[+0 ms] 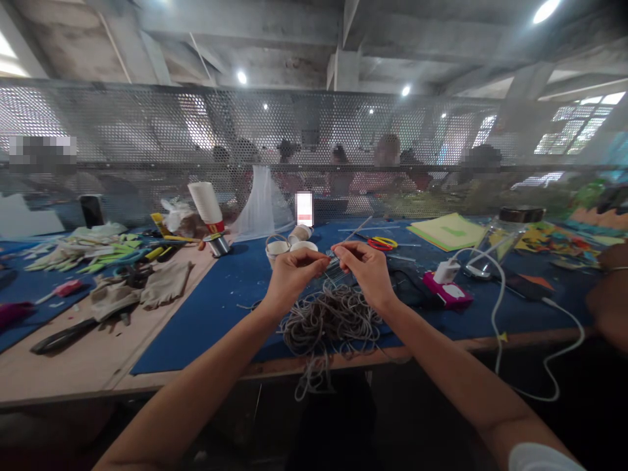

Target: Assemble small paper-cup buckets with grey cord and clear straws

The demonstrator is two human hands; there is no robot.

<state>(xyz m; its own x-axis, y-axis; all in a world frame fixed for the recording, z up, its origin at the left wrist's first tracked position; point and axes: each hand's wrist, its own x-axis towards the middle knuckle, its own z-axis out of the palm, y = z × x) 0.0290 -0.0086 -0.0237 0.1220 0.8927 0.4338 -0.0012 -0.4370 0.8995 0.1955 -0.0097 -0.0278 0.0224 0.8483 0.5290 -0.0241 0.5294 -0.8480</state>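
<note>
Pinching cord (330,322) with left hand (293,273) and right hand (367,269), both raised just above the mat (210,314), near the front edge of the table (69,373). Thumb and forefinger tips of each hand clenched on 1 thin strand, stretched short between the 2 hands; other fingers curled in.

Below the hands, the rest of the cord in a loose grey tangle on the mat, a few loops hanging over the table edge.

Just behind the hands, 3 small cups (289,247), 1 of them on its side. Further back on the left, a tilted cup stack (207,204) beside a clear bag (265,203).

Right of the hands, red-and-yellow scissors (383,243) flat on the mat. Then a pink device (447,292) with a white plug (445,270) on top and a white cable (500,307) looping off over the edge. Further right, a green pad (446,231) and a jar (510,239) with a dark lid.

To the left, on bare wood, grey gloves (164,282) and black shears (63,335); beyond them, pale green scraps (83,252).

Across the back, a mesh screen (147,131), blurred people seated behind it. At the far right edge, another person's arm (608,301) over the table, a bangle at the wrist.
</note>
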